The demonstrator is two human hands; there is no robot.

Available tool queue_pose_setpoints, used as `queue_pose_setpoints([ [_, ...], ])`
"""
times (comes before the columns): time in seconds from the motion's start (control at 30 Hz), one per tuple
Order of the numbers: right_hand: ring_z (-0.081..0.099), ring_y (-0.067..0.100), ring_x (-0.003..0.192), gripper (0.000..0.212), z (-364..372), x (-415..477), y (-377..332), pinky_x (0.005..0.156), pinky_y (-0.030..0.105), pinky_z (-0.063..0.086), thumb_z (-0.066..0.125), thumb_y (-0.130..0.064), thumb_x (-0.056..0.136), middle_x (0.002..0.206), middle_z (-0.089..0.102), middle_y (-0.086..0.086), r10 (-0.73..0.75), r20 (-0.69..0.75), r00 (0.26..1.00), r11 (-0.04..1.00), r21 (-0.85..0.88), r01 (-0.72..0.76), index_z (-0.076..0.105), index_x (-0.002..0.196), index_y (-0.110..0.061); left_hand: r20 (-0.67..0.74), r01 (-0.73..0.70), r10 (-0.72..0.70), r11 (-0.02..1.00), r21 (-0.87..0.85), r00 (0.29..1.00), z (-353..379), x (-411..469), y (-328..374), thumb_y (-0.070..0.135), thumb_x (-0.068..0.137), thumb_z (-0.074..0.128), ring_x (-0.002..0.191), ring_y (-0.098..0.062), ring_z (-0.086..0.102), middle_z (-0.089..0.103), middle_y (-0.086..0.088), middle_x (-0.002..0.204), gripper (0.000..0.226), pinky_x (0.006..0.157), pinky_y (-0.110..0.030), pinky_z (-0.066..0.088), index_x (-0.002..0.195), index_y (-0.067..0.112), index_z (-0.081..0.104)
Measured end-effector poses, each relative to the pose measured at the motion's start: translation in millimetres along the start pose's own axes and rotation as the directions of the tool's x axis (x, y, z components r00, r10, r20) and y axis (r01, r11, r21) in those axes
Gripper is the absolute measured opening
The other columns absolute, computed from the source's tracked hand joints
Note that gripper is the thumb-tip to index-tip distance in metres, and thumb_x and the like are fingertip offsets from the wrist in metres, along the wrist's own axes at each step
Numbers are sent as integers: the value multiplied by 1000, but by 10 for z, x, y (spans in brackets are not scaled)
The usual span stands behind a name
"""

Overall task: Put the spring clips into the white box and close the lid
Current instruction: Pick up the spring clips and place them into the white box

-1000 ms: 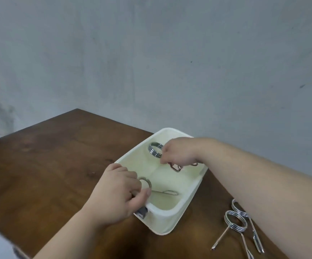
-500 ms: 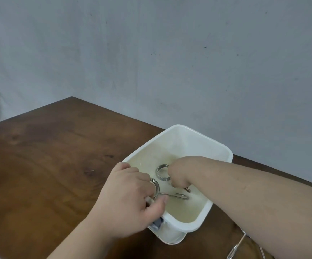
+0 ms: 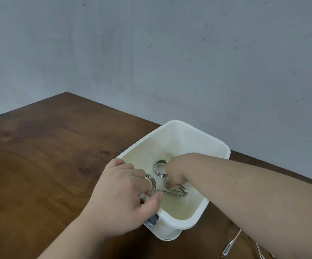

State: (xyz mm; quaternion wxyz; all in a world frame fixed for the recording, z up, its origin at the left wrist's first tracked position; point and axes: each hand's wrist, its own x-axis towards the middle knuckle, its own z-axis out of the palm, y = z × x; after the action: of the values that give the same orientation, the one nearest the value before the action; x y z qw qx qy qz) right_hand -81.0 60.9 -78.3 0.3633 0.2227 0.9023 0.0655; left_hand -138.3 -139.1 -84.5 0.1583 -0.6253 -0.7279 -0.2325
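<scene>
The open white box (image 3: 198, 130) stands on the brown table. My left hand (image 3: 121, 199) grips its near left rim, thumb over the edge. One spring clip (image 3: 151, 184) lies inside, its coil beside my left fingers and its handles pointing right. My right hand (image 3: 175, 174) reaches down into the box from the right, fingers curled on a second spring clip whose coil (image 3: 159, 168) sticks out to the left, low over the box floor. Handle ends of more loose spring clips (image 3: 231, 248) show on the table at the bottom right, partly hidden by my right forearm.
A white part with a grey piece (image 3: 152, 220) shows under the box's near corner. The wooden table (image 3: 48, 165) stretches to the left. A grey wall (image 3: 151, 53) stands close behind the table's far edge.
My right hand has carried its clip from the far end of the box down towards the floor in the middle. My left hand has stayed on the rim. The view has shifted closer.
</scene>
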Motion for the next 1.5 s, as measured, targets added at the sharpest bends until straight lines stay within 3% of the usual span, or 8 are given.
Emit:
queue_pose_setpoints([
  [0.2,54,29,82,44,-150,-230,77,71,34,40,48,-50,97,69,51,-1,7,-120,993,991,136,10,55,75,-13,14,0,0,1000,-9,1000,-14,15,-6,50,82,55,51,-16,39,40,0,48,52,63,-37,38,47,15,41],
  [0.33,54,24,73,42,-283,-629,318,59,34,38,48,-51,96,77,60,2,23,-359,933,939,328,103,58,79,-13,34,3,-3,1000,-6,999,-40,32,4,50,82,54,50,-17,40,41,-1,48,52,62,-38,39,47,13,41],
  [0.5,49,14,60,31,16,-1296,827,59,33,39,62,-40,92,65,57,-2,348,-646,679,654,687,318,58,74,-15,46,-3,3,1000,2,999,-51,33,4,49,83,48,49,-16,41,43,-3,47,52,62,-33,37,47,12,43],
  [0.6,49,16,57,28,486,-1525,1119,57,33,38,64,-32,90,77,69,14,581,-570,581,453,820,351,61,76,-8,37,5,-3,999,-37,999,-71,56,7,49,83,46,47,-14,40,42,-3,45,53,62,-30,37,46,11,42],
  [0.73,62,19,64,26,1284,-1720,1311,64,35,48,61,-33,88,72,73,2,712,-327,622,273,944,183,65,73,-13,54,7,-4,998,-62,999,-77,60,19,48,82,44,45,-13,43,45,-1,43,52,62,-35,43,44,14,47],
  [0.97,61,14,75,19,2192,-1708,1141,64,32,48,54,-39,89,80,66,-5,681,-142,719,431,871,-236,61,82,-22,77,-51,54,998,-43,996,-23,91,-53,46,84,44,42,-11,45,47,-1,45,49,60,-29,38,45,17,53],
  [1.3,62,21,75,25,2314,-1532,1056,61,33,45,50,-34,90,76,65,1,594,-56,802,472,832,-292,60,74,-17,73,-6,12,997,-76,997,-46,97,4,48,82,41,49,-14,50,51,-4,46,51,63,-27,39,42,16,49],
  [1.5,67,19,76,19,2233,-1548,1077,70,36,57,46,-22,101,86,69,4,672,-115,732,382,900,-210,62,93,-14,76,5,1,997,-82,997,-55,80,14,45,83,42,46,-19,51,58,-3,46,52,59,-42,45,43,11,46],
])
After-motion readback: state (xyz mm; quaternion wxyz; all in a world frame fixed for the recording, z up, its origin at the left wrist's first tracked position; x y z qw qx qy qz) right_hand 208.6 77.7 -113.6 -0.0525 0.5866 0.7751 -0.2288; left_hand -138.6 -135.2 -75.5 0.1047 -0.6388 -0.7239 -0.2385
